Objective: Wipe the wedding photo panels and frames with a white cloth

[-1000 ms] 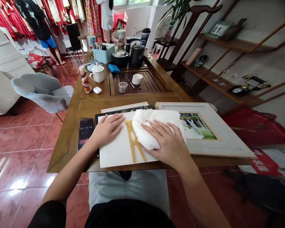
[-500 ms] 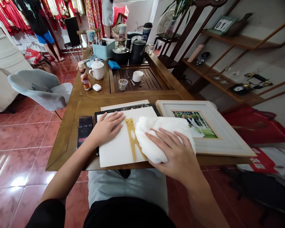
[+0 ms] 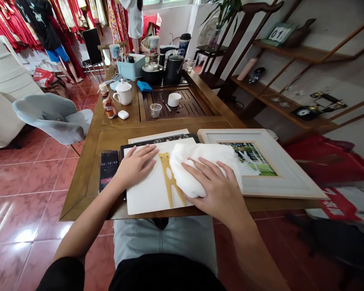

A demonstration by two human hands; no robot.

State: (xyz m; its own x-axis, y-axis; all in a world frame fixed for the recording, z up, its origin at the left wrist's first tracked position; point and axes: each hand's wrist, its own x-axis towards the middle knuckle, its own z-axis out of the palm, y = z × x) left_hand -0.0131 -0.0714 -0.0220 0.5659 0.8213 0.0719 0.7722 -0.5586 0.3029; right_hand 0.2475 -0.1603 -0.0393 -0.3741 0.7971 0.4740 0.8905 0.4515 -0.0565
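Note:
My left hand lies flat with fingers outstretched on the upper left part of a white board. Beside it on the board rests a flat yellow piece with a cat-like head, an oval hole and two long legs. My right hand grips a soft wad of white cotton, its fingers over the top and its thumb low at the near side. The wad covers the board's right part and reaches over the framed photo. What lies beneath the wad is hidden.
A phone showing a timer lies left of the board. Dark and pale frames sit under the board. Farther back are a bottle, a lidded white mug, a small clear cup and a kettle. Two people stand beyond.
My right hand has shifted slightly left with the cotton wad, which now sits closer to the yellow piece. My left hand stays in place on the board.

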